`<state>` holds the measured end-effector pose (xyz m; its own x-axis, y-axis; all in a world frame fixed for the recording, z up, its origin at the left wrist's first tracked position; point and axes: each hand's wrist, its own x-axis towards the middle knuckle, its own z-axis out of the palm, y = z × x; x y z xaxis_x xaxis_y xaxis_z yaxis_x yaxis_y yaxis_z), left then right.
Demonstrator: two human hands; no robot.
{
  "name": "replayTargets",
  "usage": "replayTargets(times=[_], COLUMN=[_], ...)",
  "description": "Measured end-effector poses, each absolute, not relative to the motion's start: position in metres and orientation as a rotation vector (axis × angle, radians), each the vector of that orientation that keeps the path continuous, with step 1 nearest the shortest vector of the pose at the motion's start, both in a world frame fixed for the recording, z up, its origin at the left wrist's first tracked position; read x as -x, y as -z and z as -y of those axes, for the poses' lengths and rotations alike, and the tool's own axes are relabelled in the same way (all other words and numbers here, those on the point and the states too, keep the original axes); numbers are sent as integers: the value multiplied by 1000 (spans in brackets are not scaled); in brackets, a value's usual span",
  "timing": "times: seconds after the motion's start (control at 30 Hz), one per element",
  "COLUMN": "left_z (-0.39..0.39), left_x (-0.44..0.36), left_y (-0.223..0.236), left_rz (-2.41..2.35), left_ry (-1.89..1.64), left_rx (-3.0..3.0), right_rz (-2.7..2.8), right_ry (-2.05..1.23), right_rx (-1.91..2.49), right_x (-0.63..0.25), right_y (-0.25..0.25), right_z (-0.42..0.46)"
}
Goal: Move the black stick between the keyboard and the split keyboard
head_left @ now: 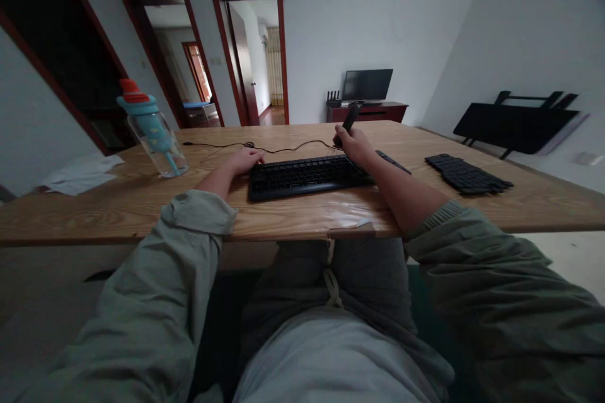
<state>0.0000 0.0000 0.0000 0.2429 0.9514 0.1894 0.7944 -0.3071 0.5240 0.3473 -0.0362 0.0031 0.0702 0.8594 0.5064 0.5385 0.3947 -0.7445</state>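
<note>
A black keyboard (307, 176) lies on the wooden table (293, 217) in front of me. My left hand (244, 160) rests at its far left corner, fingers bent against the edge. Above the keyboard's right part, my right hand (352, 141) is closed round a black handled tool (352, 116) that points up and away. The lower end of that tool is mostly hidden by my hand, so its exact kind is unclear. My right forearm covers some of the keyboard's right side. To the right lies a jagged-edged patch of black keycap-like pieces (467, 174).
A clear bottle with a blue and red lid (158, 138) stands at the left, beside white paper sheets (82, 175). A thin black cable (293, 147) runs behind the keyboard. A brown flap (352, 231) lies at the table's front edge. A television (367, 85) stands far back.
</note>
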Motion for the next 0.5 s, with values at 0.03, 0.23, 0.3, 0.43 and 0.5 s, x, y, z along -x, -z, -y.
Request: replayTargets(times=[0.03, 0.23, 0.3, 0.43, 0.5], left_z=[-1, 0, 1, 2, 1], left_x=[0, 0, 0, 1, 2], left_y=[0, 1, 1, 1, 2], left_rz=[-1620, -1613, -1621, -1587, -1568], left_ry=[-695, -700, -709, -728, -736], left_rx=[-2203, -2215, -2213, -2204, -2214], right_rz=[1591, 1654, 1678, 1693, 1679], right_ry=[-390, -395, -380, -363, -360], right_rx=[1278, 1384, 1407, 1419, 1399], right_x=[-350, -354, -352, -350, -351], right_y=[3, 4, 2, 0, -1], right_z=[33, 36, 40, 44, 45])
